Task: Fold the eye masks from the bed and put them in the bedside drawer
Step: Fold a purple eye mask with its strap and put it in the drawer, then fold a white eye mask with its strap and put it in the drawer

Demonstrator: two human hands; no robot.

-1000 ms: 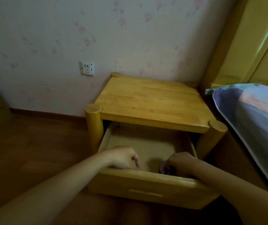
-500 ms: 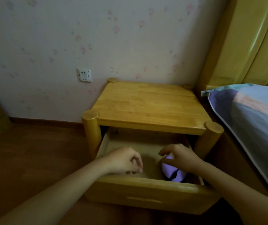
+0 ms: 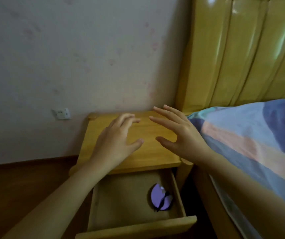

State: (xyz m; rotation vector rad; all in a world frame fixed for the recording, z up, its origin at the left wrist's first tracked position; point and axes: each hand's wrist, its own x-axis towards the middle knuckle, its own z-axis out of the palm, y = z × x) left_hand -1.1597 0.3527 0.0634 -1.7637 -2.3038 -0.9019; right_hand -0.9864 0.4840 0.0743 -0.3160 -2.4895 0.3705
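A folded purple eye mask point(image 3: 160, 198), with a dark strap trailing across it, lay on the floor of the open bedside drawer point(image 3: 177, 190), at about four o'clock within the compartment and close to its right wall. Both hands were up out of the drawer and held nothing: the left hand point(image 3: 116, 141) hovered over the top of the wooden nightstand point(image 3: 148, 157) with its fingers spread and loosely bent, and the right hand point(image 3: 178, 133) hovered just beside it at three o'clock, fingers straight and fanned wide, thumb apart. Whether either palm touched the wood could not be told. A pillow point(image 3: 252, 135) in blue and pink patches lay at three o'clock of the nightstand, below the padded yellow headboard point(image 3: 241, 57) at one o'clock, and a white wall socket point(image 3: 61, 114) sat at nine o'clock of the tabletop. Judging from this, one mask seemed stored and the hands looked free to return toward the bed for more, though no other mask was visible. The main risk seemed to be the loose fold: the mask was small and soft with a springy strap, so it might fall open unaided, or if the drawer were shoved shut sharply. The drawer also stood pulled well out, so an arm or leg swinging toward the bed could knock its front panel and jolt the mask out of place.
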